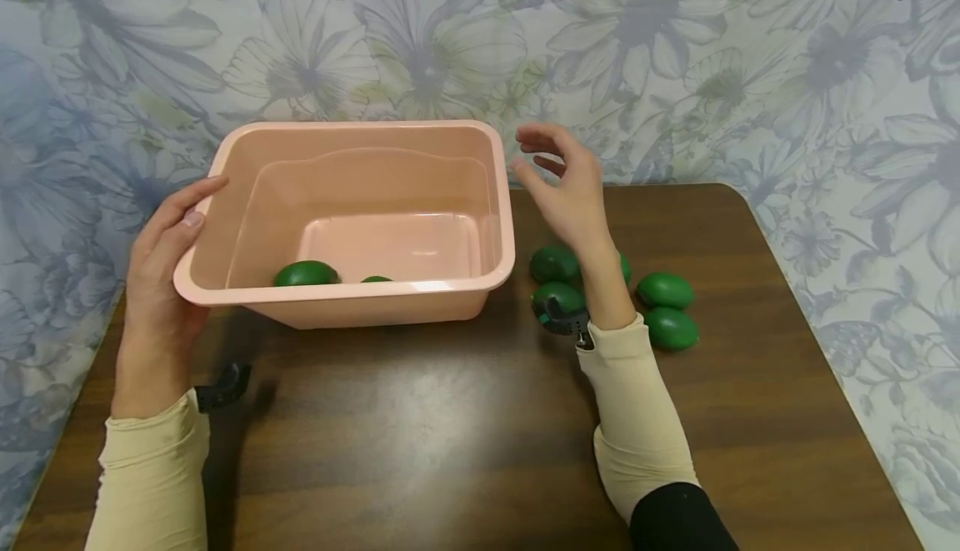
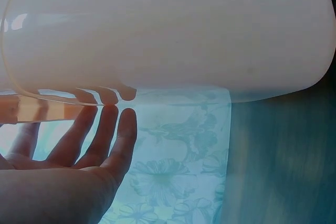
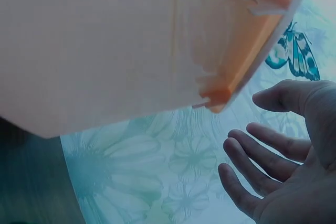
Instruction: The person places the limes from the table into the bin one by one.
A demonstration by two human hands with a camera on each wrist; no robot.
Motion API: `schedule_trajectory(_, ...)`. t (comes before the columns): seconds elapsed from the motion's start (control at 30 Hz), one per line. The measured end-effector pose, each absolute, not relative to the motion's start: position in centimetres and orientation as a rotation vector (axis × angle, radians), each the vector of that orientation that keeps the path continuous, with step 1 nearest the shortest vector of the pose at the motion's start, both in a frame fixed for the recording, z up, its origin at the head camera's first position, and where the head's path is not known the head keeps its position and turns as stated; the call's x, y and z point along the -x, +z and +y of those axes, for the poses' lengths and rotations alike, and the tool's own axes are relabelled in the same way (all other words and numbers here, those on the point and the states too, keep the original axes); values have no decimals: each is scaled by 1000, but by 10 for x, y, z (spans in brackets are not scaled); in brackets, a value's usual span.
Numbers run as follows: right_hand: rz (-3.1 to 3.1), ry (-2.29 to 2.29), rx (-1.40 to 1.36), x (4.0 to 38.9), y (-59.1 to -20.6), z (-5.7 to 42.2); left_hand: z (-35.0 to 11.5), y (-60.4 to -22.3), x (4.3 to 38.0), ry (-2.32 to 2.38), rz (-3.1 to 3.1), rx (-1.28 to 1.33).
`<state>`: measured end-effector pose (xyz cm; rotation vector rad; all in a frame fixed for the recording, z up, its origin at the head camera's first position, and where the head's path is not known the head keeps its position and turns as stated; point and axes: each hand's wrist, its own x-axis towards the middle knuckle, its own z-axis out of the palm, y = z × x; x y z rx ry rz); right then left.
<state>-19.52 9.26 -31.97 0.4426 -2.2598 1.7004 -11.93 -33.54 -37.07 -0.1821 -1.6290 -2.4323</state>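
My left hand (image 1: 161, 272) holds the left rim of a peach-pink plastic basin (image 1: 375, 180), thumb over the rim. The basin is tilted towards me, its bottom near edge close to the tabletop; whether it touches is unclear. Inside lie a glossy green egg-shaped object (image 1: 306, 273) and a second one (image 1: 377, 279), mostly hidden by the near rim. My right hand (image 1: 566, 188) is just right of the basin's right rim, apart from it, fingers loosely bent and holding nothing. In the right wrist view, a gap separates its fingers (image 3: 262, 156) from the basin's outer wall (image 3: 105, 51).
Several more green egg-shaped objects (image 1: 665, 290) lie on the brown wooden table (image 1: 420, 443), right of the basin, some beneath my right forearm. A floral cloth (image 1: 645, 42) with butterflies lies beyond the table's far edge. Wrist camera mounts (image 1: 222, 386) stick out from both sleeves.
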Motion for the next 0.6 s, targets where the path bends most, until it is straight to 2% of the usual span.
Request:
schedule_trajectory(0.3, -2249, 1815, -438, 208, -344, 128, -336, -371, 120, -2439, -1617, 188)
schedule_trajectory(0.6, -2116, 2016, -459, 201, -341, 178, -336, -372, 121, -2472, -1572, 197)
